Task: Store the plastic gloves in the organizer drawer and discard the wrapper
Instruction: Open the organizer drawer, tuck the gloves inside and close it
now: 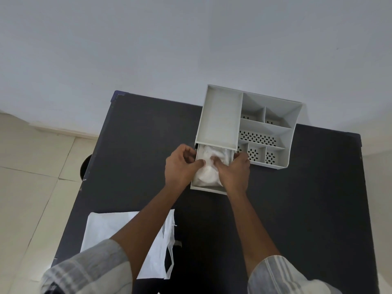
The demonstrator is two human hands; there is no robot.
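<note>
**Gloves pressed into the drawer**

The plastic gloves, a white crumpled bundle, lie in the pulled-out drawer of the grey organizer. The left hand and right hand flank the bundle, fingers gripping it from either side. Behind both wrists, a white bag lies flat on the dark worktop. Pale floor tiles lie left of the left hand; a blank white wall rises beyond the organizer.

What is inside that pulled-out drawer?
A crumpled wad of clear plastic gloves fills the drawer. Both hands, left and right, press on it, hiding the drawer's floor.
</note>
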